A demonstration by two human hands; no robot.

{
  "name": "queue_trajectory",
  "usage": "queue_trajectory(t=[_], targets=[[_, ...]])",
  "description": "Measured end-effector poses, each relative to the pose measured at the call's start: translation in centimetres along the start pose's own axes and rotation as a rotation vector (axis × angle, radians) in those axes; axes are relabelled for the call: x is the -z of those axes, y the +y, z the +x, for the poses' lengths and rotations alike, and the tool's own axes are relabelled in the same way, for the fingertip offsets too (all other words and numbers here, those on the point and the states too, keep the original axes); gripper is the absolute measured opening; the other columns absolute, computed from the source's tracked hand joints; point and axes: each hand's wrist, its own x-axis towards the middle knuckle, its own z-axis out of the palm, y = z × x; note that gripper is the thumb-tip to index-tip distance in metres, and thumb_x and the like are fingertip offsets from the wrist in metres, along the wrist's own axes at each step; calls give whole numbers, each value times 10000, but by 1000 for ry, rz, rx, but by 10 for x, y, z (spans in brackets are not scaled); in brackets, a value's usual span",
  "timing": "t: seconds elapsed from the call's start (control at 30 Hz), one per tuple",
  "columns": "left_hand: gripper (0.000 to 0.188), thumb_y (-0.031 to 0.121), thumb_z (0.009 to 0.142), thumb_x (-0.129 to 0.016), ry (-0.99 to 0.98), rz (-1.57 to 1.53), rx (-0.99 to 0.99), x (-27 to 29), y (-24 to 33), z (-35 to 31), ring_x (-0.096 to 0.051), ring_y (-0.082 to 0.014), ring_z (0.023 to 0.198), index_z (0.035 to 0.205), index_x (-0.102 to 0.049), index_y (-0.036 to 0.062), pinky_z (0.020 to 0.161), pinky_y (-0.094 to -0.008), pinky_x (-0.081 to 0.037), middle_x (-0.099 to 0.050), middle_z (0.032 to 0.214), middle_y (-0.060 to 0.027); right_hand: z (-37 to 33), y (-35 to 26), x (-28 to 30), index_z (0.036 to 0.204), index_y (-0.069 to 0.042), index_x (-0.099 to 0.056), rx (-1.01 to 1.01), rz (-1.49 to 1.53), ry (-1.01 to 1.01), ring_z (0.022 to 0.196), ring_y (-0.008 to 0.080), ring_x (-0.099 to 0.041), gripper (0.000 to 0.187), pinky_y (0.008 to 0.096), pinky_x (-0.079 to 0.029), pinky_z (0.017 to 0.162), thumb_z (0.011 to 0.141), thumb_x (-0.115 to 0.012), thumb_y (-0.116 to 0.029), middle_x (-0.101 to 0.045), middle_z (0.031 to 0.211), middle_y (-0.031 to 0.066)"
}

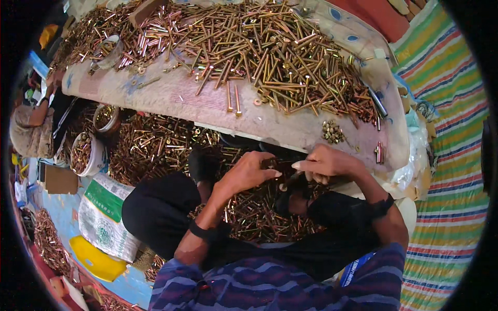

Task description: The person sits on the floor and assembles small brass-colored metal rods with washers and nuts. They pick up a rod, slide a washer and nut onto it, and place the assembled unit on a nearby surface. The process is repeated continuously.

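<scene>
left hand and right hand held close together above heaped slender gold-brown metal bolts; fingers narrowed, contents cannot be told. if pinch is loosened, any held part may be lost among bolts.

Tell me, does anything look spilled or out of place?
Possibly: brassy metal bolts lie heaped between the person's black trouser legs, below the pale patterned tabletop, rather than inside a white plastic bucket, looking spilled.

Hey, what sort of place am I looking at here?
Probably a makeshift hardware workshop: a large pile of bolts covers much of the table, a small heap of metal parts sits near its edge, and a white bucket holds more.
</scene>
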Motion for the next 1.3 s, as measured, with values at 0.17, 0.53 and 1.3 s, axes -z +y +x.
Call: queue_trajectory(t=[0.17, 0.53, 1.3], targets=[[499, 327, 875, -749, 100, 157, 1, -6, -20, 3, -655, -436, 1015, 1160, -673, -75, 913, -487, -505, -696, 1012, -292, 44, -3, 11, 866, 38, -686, 235, -181, 425, 608, 267, -689, 518, 386, -551, 614, 963, -629, -467, -681, 707, 185], [415, 260, 928, -694, 141, 122, 41, -8, -34, 11, -650, -361, 894, 1184, -667, -65, 823, -440, -507, -697, 938, -243, 113, -35, 8, 966, 65, -603, 197, -432, 888, 879, 496, -668, 394, 576, -519, 787, 914, -641, -324, -682, 917, 325], [325, 157, 953, -650, 192, -10, 109, 3, -29, 9, -732, -245, 636, 1130, -655, -116, 616, -377, -549, -721, 811, -231, 51, 3, 50, 835, 53, -661, 333, -54, 957, 647, 346, -679, 260, 442, -538, 610, 913, -626, -192, -664, 720, 208]])
